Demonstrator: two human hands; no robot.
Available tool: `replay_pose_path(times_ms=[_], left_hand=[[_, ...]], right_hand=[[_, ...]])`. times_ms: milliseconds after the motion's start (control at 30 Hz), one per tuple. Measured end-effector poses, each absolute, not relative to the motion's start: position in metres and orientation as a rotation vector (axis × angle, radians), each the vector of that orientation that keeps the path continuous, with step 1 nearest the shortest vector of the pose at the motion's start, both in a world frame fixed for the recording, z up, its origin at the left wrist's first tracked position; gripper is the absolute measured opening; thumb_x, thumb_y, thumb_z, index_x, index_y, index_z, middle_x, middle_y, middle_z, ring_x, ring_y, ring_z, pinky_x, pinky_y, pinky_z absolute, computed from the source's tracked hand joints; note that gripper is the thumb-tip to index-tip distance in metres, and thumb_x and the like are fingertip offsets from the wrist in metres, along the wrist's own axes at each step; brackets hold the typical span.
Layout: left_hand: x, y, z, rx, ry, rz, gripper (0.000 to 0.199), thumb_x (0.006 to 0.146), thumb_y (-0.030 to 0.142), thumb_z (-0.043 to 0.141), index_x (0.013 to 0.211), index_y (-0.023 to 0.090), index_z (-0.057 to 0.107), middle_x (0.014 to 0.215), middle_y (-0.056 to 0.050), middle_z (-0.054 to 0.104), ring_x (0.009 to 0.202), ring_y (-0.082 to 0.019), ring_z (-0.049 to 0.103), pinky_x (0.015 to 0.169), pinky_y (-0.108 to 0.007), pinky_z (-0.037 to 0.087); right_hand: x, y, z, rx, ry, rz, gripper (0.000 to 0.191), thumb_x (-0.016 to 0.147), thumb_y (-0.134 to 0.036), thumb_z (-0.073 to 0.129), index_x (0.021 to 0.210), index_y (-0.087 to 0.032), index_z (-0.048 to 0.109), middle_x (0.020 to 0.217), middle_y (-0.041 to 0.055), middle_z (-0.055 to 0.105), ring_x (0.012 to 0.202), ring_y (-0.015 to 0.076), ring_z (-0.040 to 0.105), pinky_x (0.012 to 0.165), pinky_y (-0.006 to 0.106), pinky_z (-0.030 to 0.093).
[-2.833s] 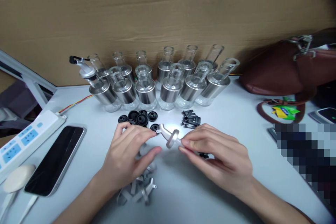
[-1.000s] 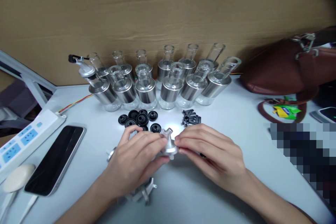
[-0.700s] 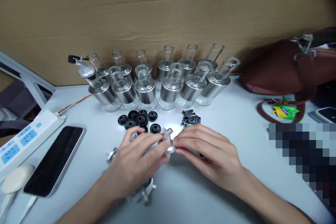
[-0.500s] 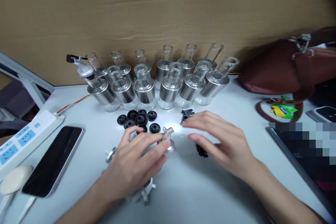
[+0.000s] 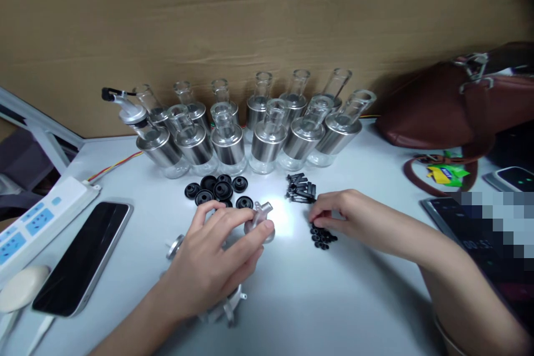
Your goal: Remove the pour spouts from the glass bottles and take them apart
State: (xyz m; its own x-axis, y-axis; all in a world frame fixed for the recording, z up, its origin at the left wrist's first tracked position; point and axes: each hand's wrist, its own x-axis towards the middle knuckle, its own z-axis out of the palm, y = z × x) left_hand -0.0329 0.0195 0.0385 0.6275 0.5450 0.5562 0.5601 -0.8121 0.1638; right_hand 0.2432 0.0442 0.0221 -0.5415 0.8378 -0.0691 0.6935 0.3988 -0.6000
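Note:
My left hand (image 5: pixel 221 250) is closed around a silvery metal pour spout (image 5: pixel 262 212), with thumb and index finger on its sides. More metal spouts (image 5: pixel 229 308) lie partly hidden under and beside that hand. My right hand (image 5: pixel 340 211) has its fingertips pinched together at the pile of small black rubber rings (image 5: pixel 323 238). Whatever is between those fingertips is hidden. Just beyond lies a heap of slim black plastic flaps (image 5: pixel 301 188). Black round stoppers (image 5: pixel 223 190) are grouped past my left fingers.
Several glass bottles with steel sleeves (image 5: pixel 269 144) stand in two rows at the back; the leftmost front one bears a fitted spout (image 5: pixel 132 114). A phone (image 5: pixel 85 256) and power strip (image 5: pixel 44 214) lie left. A brown bag (image 5: pixel 434 103) and dark tablet-like device (image 5: pixel 459 228) are right.
My right hand has come down and slightly right onto the small black rings, its fingers closing to a pinch. The left hand keeps the spout in nearly the same place.

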Motion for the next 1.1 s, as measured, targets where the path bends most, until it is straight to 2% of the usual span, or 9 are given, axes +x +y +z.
replay_pose_path(times_ms=[233,600,867,1100], left_hand=[[-0.033,0.02,0.037,-2.828,-0.979,-0.93,0.028,0.088,0.01,0.052,0.115,0.02,0.052,0.1,-0.006,0.066,0.086,-0.014,0.061,0.087,-0.035,0.041],[-0.036,0.018,0.035,-2.832,-1.0,-0.917,0.029,0.089,0.012,0.053,0.116,0.02,0.054,0.103,-0.006,0.064,0.088,-0.014,0.06,0.091,-0.037,0.037],[-0.035,0.019,0.036,-2.852,-0.99,-0.948,0.026,0.09,0.014,0.053,0.116,0.015,0.053,0.1,-0.007,0.068,0.086,-0.014,0.063,0.091,-0.036,0.038],[-0.035,0.019,0.037,-2.842,-0.979,-0.941,0.022,0.092,0.016,0.05,0.114,0.015,0.053,0.1,-0.007,0.069,0.086,-0.013,0.063,0.091,-0.035,0.038]], right_hand=[[0.237,0.044,0.015,-1.256,-2.379,0.706,0.013,0.085,-0.017,0.059,0.078,-0.021,0.069,0.07,-0.0006,0.07,0.057,0.0124,0.061,0.053,0.022,0.045],[0.216,0.039,0.032,-1.383,-2.424,0.665,0.028,0.092,-0.014,0.041,0.086,-0.018,0.068,0.082,0.0056,0.068,0.074,0.0175,0.063,0.068,0.028,0.047],[0.225,0.039,0.034,-1.356,-2.467,0.583,0.018,0.083,-0.011,0.056,0.092,-0.02,0.069,0.087,0.0046,0.062,0.077,0.0172,0.061,0.069,0.027,0.047],[0.22,0.039,0.029,-1.358,-2.481,0.555,0.015,0.087,-0.014,0.054,0.08,-0.018,0.067,0.08,0.0043,0.06,0.07,0.0159,0.059,0.063,0.027,0.046]])
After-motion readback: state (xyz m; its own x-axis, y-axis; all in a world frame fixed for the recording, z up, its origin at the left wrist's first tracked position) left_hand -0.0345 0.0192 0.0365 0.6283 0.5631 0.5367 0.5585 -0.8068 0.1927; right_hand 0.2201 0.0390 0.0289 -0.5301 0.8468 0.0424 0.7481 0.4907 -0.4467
